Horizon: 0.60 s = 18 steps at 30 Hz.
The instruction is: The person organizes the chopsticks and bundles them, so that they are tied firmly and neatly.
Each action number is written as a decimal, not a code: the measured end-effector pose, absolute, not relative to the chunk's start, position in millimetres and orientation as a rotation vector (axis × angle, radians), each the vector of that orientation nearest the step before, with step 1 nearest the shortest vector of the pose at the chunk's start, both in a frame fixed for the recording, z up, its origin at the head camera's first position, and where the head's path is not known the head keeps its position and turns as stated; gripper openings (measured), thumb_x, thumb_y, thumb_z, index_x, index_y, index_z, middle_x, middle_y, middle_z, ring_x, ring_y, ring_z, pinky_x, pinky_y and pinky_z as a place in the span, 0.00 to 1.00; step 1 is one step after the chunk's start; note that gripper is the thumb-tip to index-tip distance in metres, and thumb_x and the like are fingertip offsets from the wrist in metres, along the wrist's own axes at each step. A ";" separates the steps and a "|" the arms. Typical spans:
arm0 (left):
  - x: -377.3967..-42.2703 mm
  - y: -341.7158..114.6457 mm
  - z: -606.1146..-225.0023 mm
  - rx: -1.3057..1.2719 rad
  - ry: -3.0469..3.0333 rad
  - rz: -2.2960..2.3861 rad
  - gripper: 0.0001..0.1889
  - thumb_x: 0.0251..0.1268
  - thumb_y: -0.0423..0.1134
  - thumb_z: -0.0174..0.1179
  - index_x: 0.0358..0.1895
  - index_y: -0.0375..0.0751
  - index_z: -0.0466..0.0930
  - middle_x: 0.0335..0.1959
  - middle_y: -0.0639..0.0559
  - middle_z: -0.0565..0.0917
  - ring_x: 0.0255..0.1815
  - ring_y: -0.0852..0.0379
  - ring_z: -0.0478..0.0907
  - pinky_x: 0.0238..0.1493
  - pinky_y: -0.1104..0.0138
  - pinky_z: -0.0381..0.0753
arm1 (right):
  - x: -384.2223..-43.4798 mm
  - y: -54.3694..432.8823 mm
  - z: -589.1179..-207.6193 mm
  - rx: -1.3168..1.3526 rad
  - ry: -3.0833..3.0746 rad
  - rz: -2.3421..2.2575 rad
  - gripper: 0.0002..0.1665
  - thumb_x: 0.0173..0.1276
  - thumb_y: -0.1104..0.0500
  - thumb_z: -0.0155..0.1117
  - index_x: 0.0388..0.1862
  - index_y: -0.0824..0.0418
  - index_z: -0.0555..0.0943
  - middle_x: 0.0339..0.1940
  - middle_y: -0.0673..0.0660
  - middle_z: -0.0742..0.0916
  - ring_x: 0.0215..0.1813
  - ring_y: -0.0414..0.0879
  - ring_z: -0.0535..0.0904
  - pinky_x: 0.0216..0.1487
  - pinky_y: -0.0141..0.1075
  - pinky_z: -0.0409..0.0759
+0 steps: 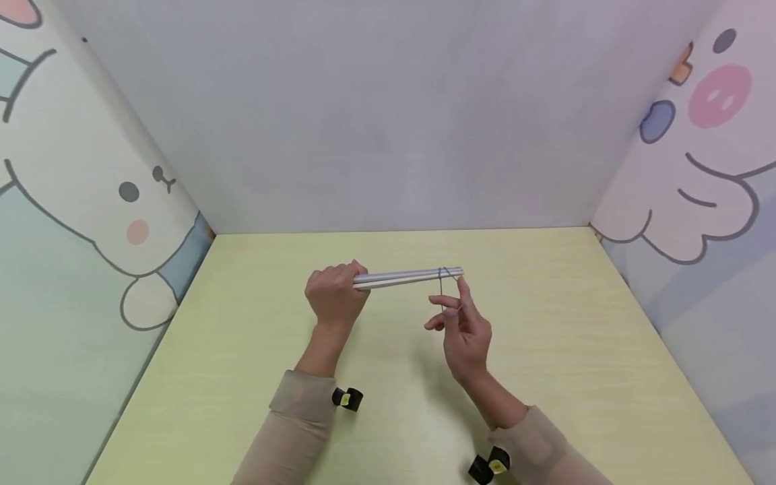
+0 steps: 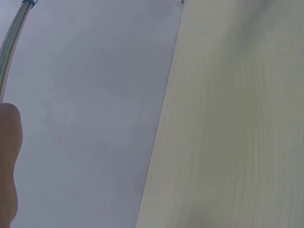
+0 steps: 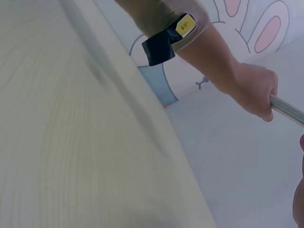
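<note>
A bundle of slim, pale chopsticks (image 1: 400, 276) is held level above the table, with its ends pointing right. My left hand (image 1: 333, 294) grips the bundle's left end in a fist. Near the right end, a thin dark rubber band (image 1: 441, 291) loops round the bundle and stretches down to my right hand (image 1: 468, 340). The index finger and thumb of that hand draw the band out, the index fingertip close to the chopstick ends. In the left wrist view, the band (image 2: 29, 2) shows at the bundle's top. Only an edge of the right hand (image 3: 298, 204) appears in the right wrist view.
A pale yellow table (image 1: 242, 303) lies beneath both hands. Behind it stands a plain grey-white wall (image 1: 388, 135), and side panels with cartoon animals (image 1: 139, 202) flank it. Each sleeve cuff carries a small black wrist camera (image 1: 348, 399).
</note>
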State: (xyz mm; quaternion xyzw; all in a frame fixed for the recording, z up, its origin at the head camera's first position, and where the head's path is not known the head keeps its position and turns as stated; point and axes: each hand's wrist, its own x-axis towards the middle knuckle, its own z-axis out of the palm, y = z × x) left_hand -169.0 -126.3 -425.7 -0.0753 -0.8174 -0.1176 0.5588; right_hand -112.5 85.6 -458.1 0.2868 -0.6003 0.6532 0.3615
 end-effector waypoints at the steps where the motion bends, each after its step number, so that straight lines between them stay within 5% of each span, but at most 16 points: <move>1: -168.8 -126.0 -425.7 -0.176 -1.928 -0.265 0.16 0.53 0.33 0.54 0.09 0.44 0.69 0.05 0.53 0.65 0.07 0.56 0.56 0.14 0.62 0.56 | -109.6 84.3 -456.2 0.672 -1.564 1.787 0.29 0.79 0.65 0.52 0.75 0.71 0.64 0.43 0.56 0.91 0.22 0.42 0.85 0.28 0.28 0.79; 9: -165.8 -121.2 -425.1 -0.177 -1.960 -0.263 0.17 0.56 0.34 0.55 0.10 0.44 0.68 0.06 0.53 0.66 0.07 0.55 0.58 0.14 0.61 0.57 | -105.3 79.8 -441.0 0.238 -1.656 2.329 0.20 0.78 0.62 0.55 0.61 0.76 0.78 0.40 0.48 0.91 0.25 0.40 0.87 0.29 0.28 0.79; 18: -167.1 -123.0 -430.1 -0.285 -1.894 -0.223 0.16 0.50 0.32 0.59 0.09 0.44 0.66 0.05 0.54 0.65 0.08 0.57 0.54 0.14 0.65 0.53 | -116.1 94.1 -446.0 0.687 -1.085 2.654 0.19 0.82 0.61 0.46 0.57 0.68 0.82 0.42 0.59 0.90 0.42 0.47 0.89 0.44 0.34 0.84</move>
